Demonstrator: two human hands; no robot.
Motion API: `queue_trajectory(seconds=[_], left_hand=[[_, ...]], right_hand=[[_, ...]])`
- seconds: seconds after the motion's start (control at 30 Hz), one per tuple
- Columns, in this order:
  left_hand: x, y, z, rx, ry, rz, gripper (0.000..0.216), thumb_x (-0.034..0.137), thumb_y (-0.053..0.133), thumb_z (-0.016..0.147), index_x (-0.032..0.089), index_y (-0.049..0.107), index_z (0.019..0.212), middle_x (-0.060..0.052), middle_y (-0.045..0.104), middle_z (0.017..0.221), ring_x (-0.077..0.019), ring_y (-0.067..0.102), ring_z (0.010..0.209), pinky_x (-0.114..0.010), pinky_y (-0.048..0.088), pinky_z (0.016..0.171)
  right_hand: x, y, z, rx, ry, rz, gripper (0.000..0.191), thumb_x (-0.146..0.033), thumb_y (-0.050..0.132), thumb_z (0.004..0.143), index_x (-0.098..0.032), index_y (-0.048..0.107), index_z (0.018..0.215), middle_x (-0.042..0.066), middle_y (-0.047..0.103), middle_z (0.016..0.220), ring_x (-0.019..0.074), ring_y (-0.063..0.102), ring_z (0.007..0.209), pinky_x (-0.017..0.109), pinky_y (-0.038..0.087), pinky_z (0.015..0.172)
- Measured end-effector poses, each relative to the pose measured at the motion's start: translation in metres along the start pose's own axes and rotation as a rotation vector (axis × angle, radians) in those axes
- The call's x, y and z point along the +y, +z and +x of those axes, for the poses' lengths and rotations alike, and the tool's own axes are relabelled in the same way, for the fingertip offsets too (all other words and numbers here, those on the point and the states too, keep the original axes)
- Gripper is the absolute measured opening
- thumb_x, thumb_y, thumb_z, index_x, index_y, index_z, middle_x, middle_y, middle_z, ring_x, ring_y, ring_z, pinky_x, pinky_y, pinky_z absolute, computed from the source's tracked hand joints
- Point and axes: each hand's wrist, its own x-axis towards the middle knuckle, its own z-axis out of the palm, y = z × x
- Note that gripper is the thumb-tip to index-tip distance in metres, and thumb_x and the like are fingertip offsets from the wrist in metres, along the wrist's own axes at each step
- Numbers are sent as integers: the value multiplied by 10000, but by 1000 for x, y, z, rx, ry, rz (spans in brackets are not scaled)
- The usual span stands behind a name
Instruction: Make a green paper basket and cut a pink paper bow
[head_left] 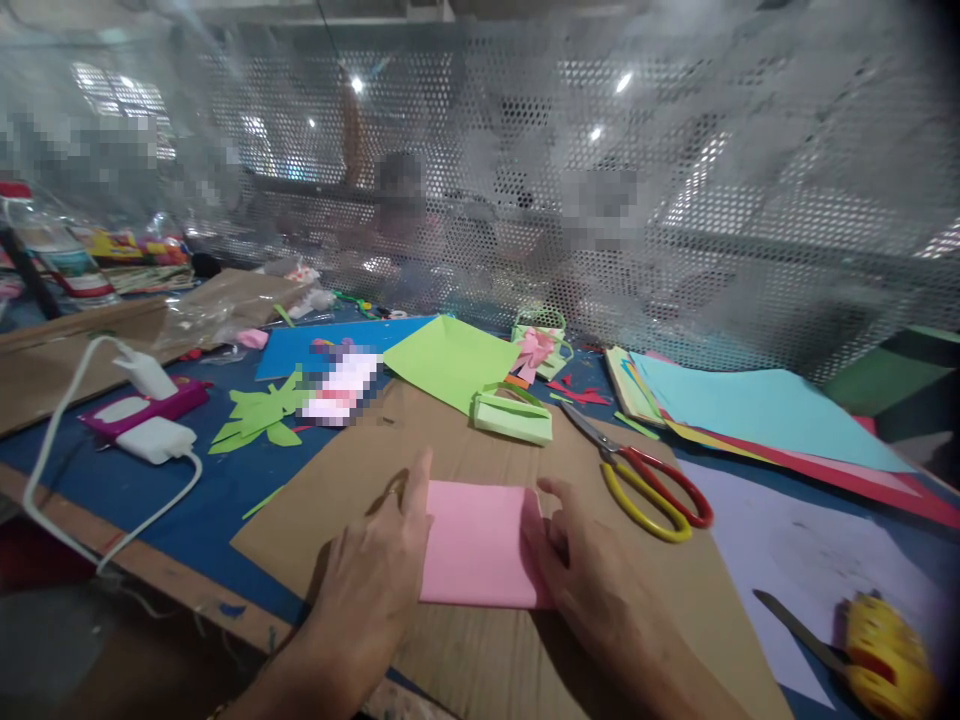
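Pink paper [480,550]: flat on brown cardboard [315,520], between left hand [375,565] and right hand [600,560]. Apparently folded into rectangle already; no cuts visible, inner layers hidden. At left edge: hand with extended fingers, cannot tell whether gripping. At right edge: hand curled, clamped on paper. Beyond: light-green folded piece [514,418], seemingly shaped already. To right: scissors [613,450], unheld. Farther: green sheet [450,358], apparently unfolded. Remaining folds: cannot tell.
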Motion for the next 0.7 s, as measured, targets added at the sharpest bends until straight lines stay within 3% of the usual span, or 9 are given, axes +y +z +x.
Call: queue_trajectory(seconds=[0.13,0.37,0.53,0.6,0.7], left_hand=[[0,1,-3,47,-1,11,545,143,417,989,172,315,1524,-171,700,1176,-280,736,839,-329,548,591],[4,-1,-1,-2,-14,37,515,166,407,999,169,347,1510,-150,721,1050,-283,734,771,-341,539,563],[6,-2,-4,43,14,155,459,163,453,980,247,481,1431,-91,698,962,-245,716,718,-315,526,547],[6,-3,-6,35,42,176,506,78,448,946,306,525,1391,-77,682,996,-226,703,686,-317,519,543],[4,-4,-6,23,75,193,574,12,454,902,361,574,1341,-84,657,1022,-234,686,722,-319,501,550]], right_hand=[[-1,-1,-2,4,4,0,407,-409,305,1012,-180,497,1288,-12,618,593,218,607,540,291,312,523],[-3,-1,-1,25,-45,-64,355,-317,315,1004,-158,484,1273,-23,617,568,209,618,524,285,296,512],[-2,2,-1,66,-40,-117,303,-351,350,999,-187,544,1166,-26,614,533,209,605,470,279,257,475],[0,1,-4,72,-75,-134,291,-343,377,997,-204,534,1199,-14,658,605,206,642,526,272,303,492],[2,-1,-9,49,-201,-187,261,-272,411,987,-252,564,1197,34,726,870,205,696,704,267,354,550]])
